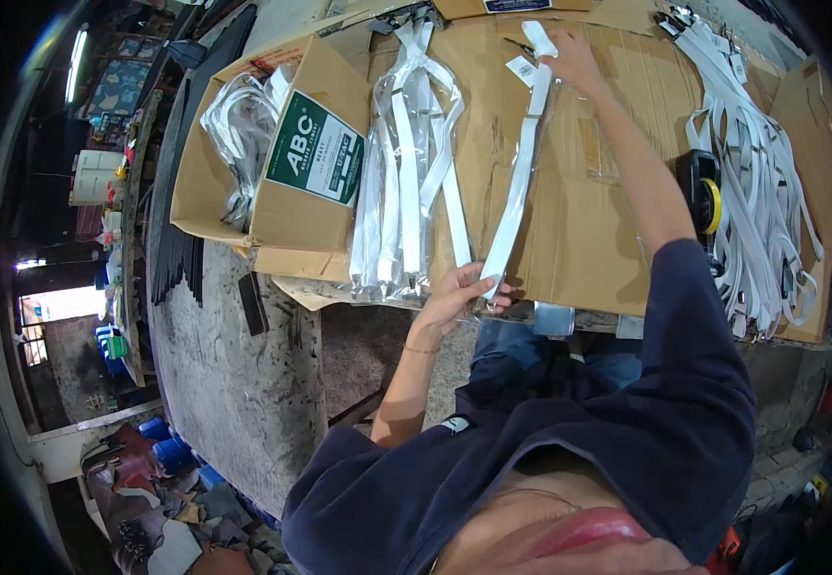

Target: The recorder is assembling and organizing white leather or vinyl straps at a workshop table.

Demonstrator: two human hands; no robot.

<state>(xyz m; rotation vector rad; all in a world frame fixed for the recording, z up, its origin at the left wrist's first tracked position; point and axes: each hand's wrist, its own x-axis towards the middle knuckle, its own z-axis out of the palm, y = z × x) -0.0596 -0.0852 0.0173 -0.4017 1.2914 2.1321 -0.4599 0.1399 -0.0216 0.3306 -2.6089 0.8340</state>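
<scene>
A long white strap (521, 158), folded lengthwise, lies stretched over the cardboard sheet (588, 240). My left hand (459, 292) pinches its near end, thumb on top. At the far end my right hand (574, 62) is closed on the strap near a fold, its fingertips partly hidden. A small white tag (522, 69) lies beside that end, and a dark slider crosses the strap a little below it. Clear plastic shows around the near end; I cannot tell whether it encloses the whole strap. Left of it lie several white straps (406, 163) in clear plastic.
An open cardboard box (267, 225) with bagged white straps stands at the left. Along the right lies a large pile of white straps (756, 182) with dark clips, beside a black-and-yellow tape measure (703, 196). A black flat object (253, 304) rests on the grey table (215, 383).
</scene>
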